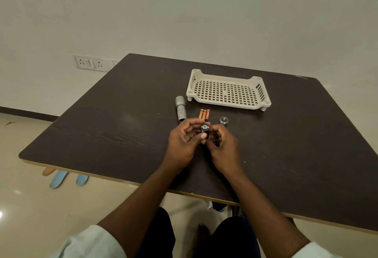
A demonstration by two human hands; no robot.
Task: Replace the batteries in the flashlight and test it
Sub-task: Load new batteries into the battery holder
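Observation:
A small black battery holder with a metal contact on its end is held upright above the dark table. My left hand grips it with thumb and curled fingers. My right hand holds its other side with curled fingers. Just beyond the hands lie three orange and black batteries side by side. The silver flashlight body lies to their left, its open end towards me. The silver tail cap stands to their right.
A cream perforated plastic tray stands at the back of the table, with nothing in it. A wall socket panel is on the left wall. Blue slippers lie on the floor by the table's left edge.

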